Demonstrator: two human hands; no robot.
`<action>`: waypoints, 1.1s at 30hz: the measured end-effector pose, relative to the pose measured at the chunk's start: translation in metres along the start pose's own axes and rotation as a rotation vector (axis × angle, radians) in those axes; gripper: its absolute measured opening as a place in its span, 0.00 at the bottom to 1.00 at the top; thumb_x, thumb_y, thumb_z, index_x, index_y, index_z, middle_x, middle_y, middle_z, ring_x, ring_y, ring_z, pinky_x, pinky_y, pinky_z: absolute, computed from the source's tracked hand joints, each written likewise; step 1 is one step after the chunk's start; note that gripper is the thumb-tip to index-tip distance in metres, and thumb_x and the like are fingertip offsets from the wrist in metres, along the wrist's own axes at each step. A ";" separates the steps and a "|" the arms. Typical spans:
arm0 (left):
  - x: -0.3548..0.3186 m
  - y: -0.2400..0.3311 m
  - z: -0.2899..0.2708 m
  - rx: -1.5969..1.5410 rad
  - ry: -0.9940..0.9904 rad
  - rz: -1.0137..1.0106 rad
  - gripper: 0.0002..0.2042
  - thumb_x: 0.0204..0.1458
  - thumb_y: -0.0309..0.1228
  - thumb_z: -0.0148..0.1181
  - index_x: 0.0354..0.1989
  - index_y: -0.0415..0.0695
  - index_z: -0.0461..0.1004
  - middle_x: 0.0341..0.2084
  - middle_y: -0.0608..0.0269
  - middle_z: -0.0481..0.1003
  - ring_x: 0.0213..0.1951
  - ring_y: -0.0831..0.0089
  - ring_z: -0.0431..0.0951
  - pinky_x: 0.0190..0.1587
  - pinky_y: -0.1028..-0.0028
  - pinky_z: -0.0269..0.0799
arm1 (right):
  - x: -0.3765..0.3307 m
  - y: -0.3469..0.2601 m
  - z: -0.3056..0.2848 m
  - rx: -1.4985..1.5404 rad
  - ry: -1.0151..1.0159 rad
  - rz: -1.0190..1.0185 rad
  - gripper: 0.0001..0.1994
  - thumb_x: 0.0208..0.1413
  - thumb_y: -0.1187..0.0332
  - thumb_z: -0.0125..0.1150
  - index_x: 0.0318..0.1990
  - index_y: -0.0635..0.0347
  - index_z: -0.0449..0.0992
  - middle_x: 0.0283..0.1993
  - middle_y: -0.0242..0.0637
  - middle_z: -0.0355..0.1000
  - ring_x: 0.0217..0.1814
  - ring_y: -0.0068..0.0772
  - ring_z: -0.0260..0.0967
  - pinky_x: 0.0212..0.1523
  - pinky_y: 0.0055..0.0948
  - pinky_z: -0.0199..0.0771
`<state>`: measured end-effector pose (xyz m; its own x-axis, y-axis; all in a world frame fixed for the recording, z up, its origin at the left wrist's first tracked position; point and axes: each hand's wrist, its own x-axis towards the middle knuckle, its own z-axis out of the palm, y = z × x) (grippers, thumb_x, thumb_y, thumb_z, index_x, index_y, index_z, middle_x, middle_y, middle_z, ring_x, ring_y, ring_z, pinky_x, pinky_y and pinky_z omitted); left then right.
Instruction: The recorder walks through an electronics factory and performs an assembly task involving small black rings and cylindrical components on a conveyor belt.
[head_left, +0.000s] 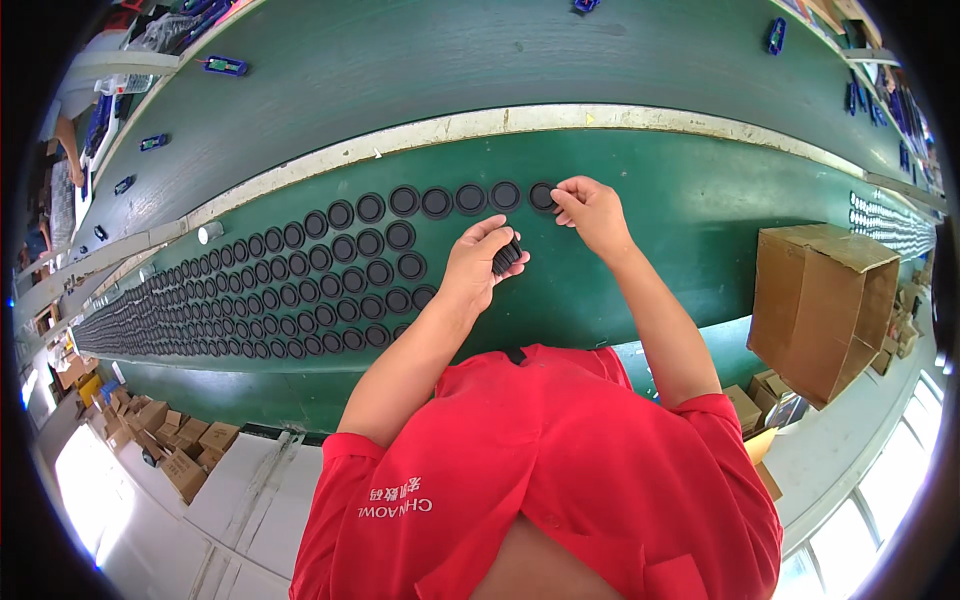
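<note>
My left hand (478, 262) is closed around a small stack of black round caps (507, 256), held above the green table near its middle. To its upper right, my right hand (592, 210) pinches the edge of a single black round cap (542, 196) at the right end of the farthest row. That cap appears to lie flat on the table. Just left of it sits another black cap (505, 196), with a gap between the two. Several long rows of similar caps (340, 214) stretch away to the left.
Beyond the green table (680, 200) and its pale raised edge (520, 119) runs a dark surface carrying blue devices (225, 66). A large cardboard box (822, 300) stands at the right. A white cylinder (209, 232) is by the rows. Cartons (184, 472) lie at lower left.
</note>
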<state>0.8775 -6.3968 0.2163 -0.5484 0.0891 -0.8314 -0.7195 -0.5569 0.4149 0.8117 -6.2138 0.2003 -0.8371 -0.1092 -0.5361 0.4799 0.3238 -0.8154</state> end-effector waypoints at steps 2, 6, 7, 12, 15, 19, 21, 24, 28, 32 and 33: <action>0.003 0.001 0.002 -0.004 -0.025 0.020 0.26 0.52 0.30 0.57 0.58 0.35 0.57 0.33 0.60 0.72 0.29 0.67 0.78 0.27 0.75 0.76 | 0.004 -0.002 0.003 -0.035 0.018 -0.012 0.08 0.55 0.69 0.58 0.36 0.65 0.75 0.26 0.33 0.74 0.24 0.19 0.70 0.26 0.19 0.70; 0.005 0.003 0.003 0.011 -0.017 0.025 0.23 0.52 0.30 0.57 0.56 0.36 0.60 0.33 0.60 0.73 0.29 0.67 0.78 0.27 0.74 0.76 | 0.007 -0.009 0.004 -0.153 0.072 -0.037 0.09 0.53 0.68 0.60 0.37 0.65 0.75 0.25 0.33 0.74 0.23 0.18 0.68 0.25 0.19 0.69; 0.006 0.002 0.001 0.017 -0.030 0.018 0.20 0.53 0.31 0.57 0.52 0.38 0.62 0.35 0.59 0.72 0.31 0.65 0.77 0.28 0.73 0.75 | 0.007 -0.007 0.004 -0.151 0.075 -0.037 0.09 0.53 0.68 0.60 0.37 0.65 0.75 0.25 0.33 0.74 0.23 0.18 0.68 0.25 0.19 0.69; 0.003 -0.004 -0.006 -0.039 -0.090 0.022 0.13 0.53 0.31 0.58 0.45 0.41 0.67 0.36 0.59 0.72 0.32 0.63 0.77 0.31 0.72 0.75 | -0.016 -0.021 0.002 -0.319 0.117 -0.175 0.12 0.49 0.66 0.65 0.37 0.64 0.74 0.22 0.31 0.71 0.23 0.19 0.67 0.24 0.22 0.66; -0.010 -0.002 0.003 -0.039 -0.154 0.016 0.12 0.53 0.31 0.59 0.43 0.42 0.68 0.36 0.60 0.72 0.34 0.66 0.77 0.33 0.71 0.75 | -0.046 -0.023 0.008 0.071 -0.253 -0.079 0.10 0.48 0.68 0.66 0.35 0.63 0.74 0.23 0.28 0.70 0.24 0.16 0.66 0.25 0.19 0.65; -0.018 -0.005 0.009 -0.097 -0.221 -0.003 0.14 0.51 0.30 0.61 0.44 0.41 0.68 0.35 0.59 0.73 0.35 0.72 0.76 0.35 0.72 0.76 | -0.054 -0.013 0.009 0.417 -0.342 0.028 0.08 0.49 0.71 0.66 0.34 0.63 0.74 0.26 0.27 0.70 0.26 0.14 0.65 0.25 0.18 0.65; -0.020 -0.004 0.012 -0.080 -0.225 -0.001 0.15 0.51 0.31 0.62 0.44 0.40 0.68 0.35 0.59 0.73 0.34 0.72 0.76 0.34 0.73 0.76 | -0.054 -0.014 0.002 0.389 -0.359 0.084 0.07 0.50 0.72 0.65 0.34 0.62 0.74 0.27 0.28 0.71 0.27 0.15 0.66 0.26 0.17 0.66; -0.021 -0.005 0.013 -0.078 -0.231 0.006 0.16 0.51 0.31 0.63 0.44 0.40 0.68 0.35 0.59 0.73 0.33 0.71 0.76 0.33 0.73 0.76 | -0.055 -0.014 -0.002 0.415 -0.365 0.098 0.06 0.50 0.72 0.65 0.34 0.63 0.75 0.27 0.29 0.71 0.28 0.16 0.66 0.27 0.17 0.65; -0.017 -0.009 0.012 -0.008 -0.269 0.022 0.16 0.49 0.32 0.64 0.44 0.42 0.68 0.37 0.59 0.73 0.36 0.70 0.76 0.34 0.72 0.76 | -0.056 -0.007 -0.004 0.434 -0.376 0.092 0.06 0.50 0.72 0.65 0.34 0.63 0.76 0.28 0.29 0.72 0.28 0.17 0.66 0.28 0.17 0.66; -0.017 -0.009 0.015 -0.019 -0.264 0.011 0.17 0.49 0.31 0.64 0.44 0.41 0.68 0.36 0.58 0.73 0.34 0.69 0.76 0.34 0.72 0.76 | -0.057 -0.005 -0.006 0.461 -0.369 0.095 0.06 0.50 0.72 0.64 0.33 0.63 0.76 0.29 0.30 0.72 0.28 0.18 0.67 0.29 0.19 0.69; -0.017 -0.009 0.015 -0.024 -0.259 0.005 0.16 0.49 0.31 0.64 0.44 0.41 0.68 0.35 0.58 0.73 0.34 0.69 0.76 0.33 0.72 0.76 | -0.058 -0.005 -0.007 0.453 -0.364 0.099 0.05 0.50 0.73 0.64 0.33 0.64 0.76 0.29 0.31 0.72 0.28 0.19 0.69 0.29 0.19 0.70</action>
<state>0.8871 -6.3809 0.2325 -0.6448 0.2932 -0.7059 -0.7079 -0.5773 0.4069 0.8559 -6.2024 0.2364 -0.6771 -0.4402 -0.5897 0.6826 -0.0762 -0.7268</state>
